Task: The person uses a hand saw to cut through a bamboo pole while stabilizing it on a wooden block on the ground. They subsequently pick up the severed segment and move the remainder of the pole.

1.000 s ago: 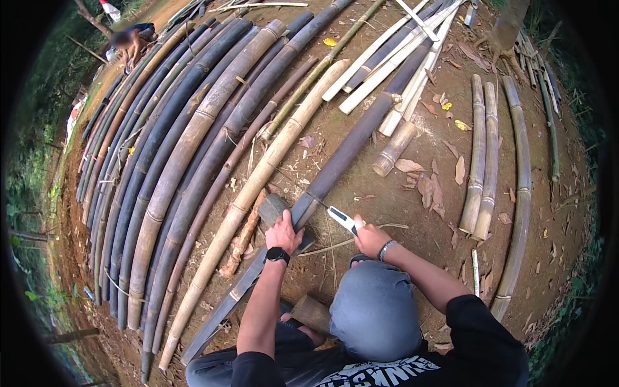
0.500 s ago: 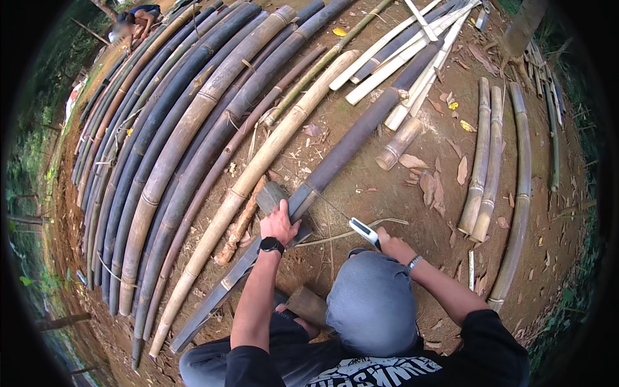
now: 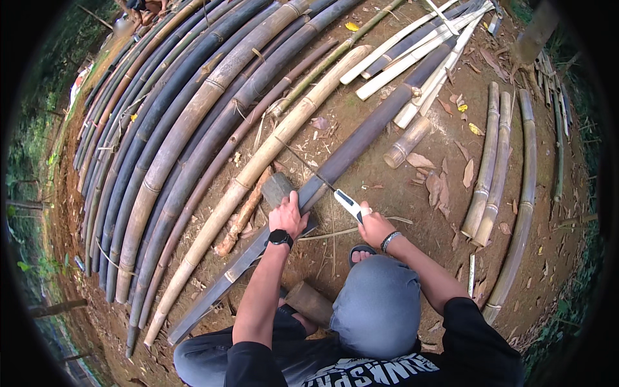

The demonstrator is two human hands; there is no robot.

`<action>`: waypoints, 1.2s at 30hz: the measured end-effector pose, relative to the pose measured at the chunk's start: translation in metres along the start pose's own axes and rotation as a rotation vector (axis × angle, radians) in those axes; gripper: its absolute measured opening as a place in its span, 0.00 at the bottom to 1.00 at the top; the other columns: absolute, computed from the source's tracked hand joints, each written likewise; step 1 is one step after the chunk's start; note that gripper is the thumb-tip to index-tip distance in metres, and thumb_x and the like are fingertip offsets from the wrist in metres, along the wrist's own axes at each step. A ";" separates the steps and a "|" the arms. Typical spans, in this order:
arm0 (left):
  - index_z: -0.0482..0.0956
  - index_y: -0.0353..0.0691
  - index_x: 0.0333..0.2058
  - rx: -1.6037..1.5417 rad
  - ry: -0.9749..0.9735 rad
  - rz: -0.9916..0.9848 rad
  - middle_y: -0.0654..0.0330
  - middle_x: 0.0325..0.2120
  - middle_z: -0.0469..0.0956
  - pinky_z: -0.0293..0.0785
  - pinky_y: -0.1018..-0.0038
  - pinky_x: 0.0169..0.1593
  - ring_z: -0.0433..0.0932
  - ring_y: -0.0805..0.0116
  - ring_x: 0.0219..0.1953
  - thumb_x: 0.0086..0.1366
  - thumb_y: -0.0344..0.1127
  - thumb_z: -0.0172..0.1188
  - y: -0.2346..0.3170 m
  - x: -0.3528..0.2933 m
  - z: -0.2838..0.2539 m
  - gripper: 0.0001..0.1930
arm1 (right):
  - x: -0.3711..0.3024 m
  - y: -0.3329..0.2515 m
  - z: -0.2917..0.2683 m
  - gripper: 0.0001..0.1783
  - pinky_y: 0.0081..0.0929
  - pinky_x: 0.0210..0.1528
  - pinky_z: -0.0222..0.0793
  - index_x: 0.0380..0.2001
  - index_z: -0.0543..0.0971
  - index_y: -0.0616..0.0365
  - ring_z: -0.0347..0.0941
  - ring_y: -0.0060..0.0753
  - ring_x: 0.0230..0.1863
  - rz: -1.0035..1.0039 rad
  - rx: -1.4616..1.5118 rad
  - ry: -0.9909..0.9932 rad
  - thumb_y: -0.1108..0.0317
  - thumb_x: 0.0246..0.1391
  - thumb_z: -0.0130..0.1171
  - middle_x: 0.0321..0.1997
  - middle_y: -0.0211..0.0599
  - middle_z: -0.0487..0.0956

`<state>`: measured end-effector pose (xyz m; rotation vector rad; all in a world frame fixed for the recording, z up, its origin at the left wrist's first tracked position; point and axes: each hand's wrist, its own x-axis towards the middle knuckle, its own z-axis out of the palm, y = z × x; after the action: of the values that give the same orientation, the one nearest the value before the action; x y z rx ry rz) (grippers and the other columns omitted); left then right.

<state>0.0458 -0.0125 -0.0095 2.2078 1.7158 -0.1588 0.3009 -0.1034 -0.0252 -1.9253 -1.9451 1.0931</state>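
Observation:
A dark bamboo pole (image 3: 367, 137) slants up from the lower left, its nearer part greyish and flat-looking. My left hand (image 3: 288, 216), with a black watch on the wrist, grips the pole close to a short wood block (image 3: 278, 188). My right hand (image 3: 376, 224) is closed round the white-and-black handle of a handsaw (image 3: 349, 205). The saw's thin blade lies across the pole just beyond my left hand, and its tip end reaches out past the pole's left side. How deep the blade sits in the bamboo I cannot tell.
Many long bamboo poles (image 3: 187, 132) lie side by side on the left. Pale split strips (image 3: 387, 76) are at the far right, with a short bamboo piece (image 3: 406, 143) below them. Shorter poles (image 3: 493, 161) lie at right. Another log (image 3: 309, 303) is near my leg.
My right hand has moved forward and left, pushing the saw across the pole so more blade sticks out on the far side. My left hand keeps its hold. The view has shifted slightly.

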 end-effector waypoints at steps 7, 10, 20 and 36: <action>0.63 0.40 0.44 0.003 0.005 -0.015 0.45 0.38 0.79 0.79 0.55 0.40 0.82 0.44 0.39 0.56 0.51 0.68 -0.006 0.002 -0.006 0.29 | -0.052 0.008 -0.010 0.25 0.60 0.36 0.71 0.53 0.57 0.62 0.77 0.69 0.36 0.164 0.042 -0.129 0.66 0.57 0.53 0.30 0.67 0.78; 0.63 0.41 0.45 -0.020 -0.010 -0.001 0.46 0.40 0.78 0.80 0.55 0.39 0.82 0.43 0.39 0.55 0.47 0.69 -0.003 0.003 -0.005 0.28 | -0.011 -0.006 -0.020 0.24 0.60 0.37 0.71 0.53 0.58 0.62 0.77 0.70 0.36 0.039 -0.029 -0.075 0.67 0.58 0.52 0.30 0.67 0.78; 0.63 0.41 0.45 -0.021 -0.014 0.017 0.46 0.38 0.79 0.80 0.54 0.40 0.82 0.43 0.39 0.55 0.50 0.69 0.005 0.006 -0.003 0.29 | -0.007 0.000 -0.021 0.24 0.60 0.42 0.71 0.53 0.59 0.65 0.77 0.69 0.37 0.024 -0.067 -0.028 0.68 0.58 0.53 0.33 0.68 0.78; 0.63 0.41 0.44 -0.059 0.048 -0.001 0.46 0.37 0.78 0.79 0.55 0.39 0.82 0.44 0.37 0.55 0.47 0.69 -0.004 -0.003 0.008 0.27 | -0.048 0.005 -0.016 0.24 0.62 0.41 0.71 0.51 0.57 0.58 0.76 0.73 0.39 0.179 -0.007 -0.086 0.63 0.58 0.55 0.32 0.72 0.78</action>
<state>0.0422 -0.0167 -0.0171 2.1847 1.7246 -0.0553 0.3209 -0.1428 -0.0002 -2.1239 -1.8498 1.2359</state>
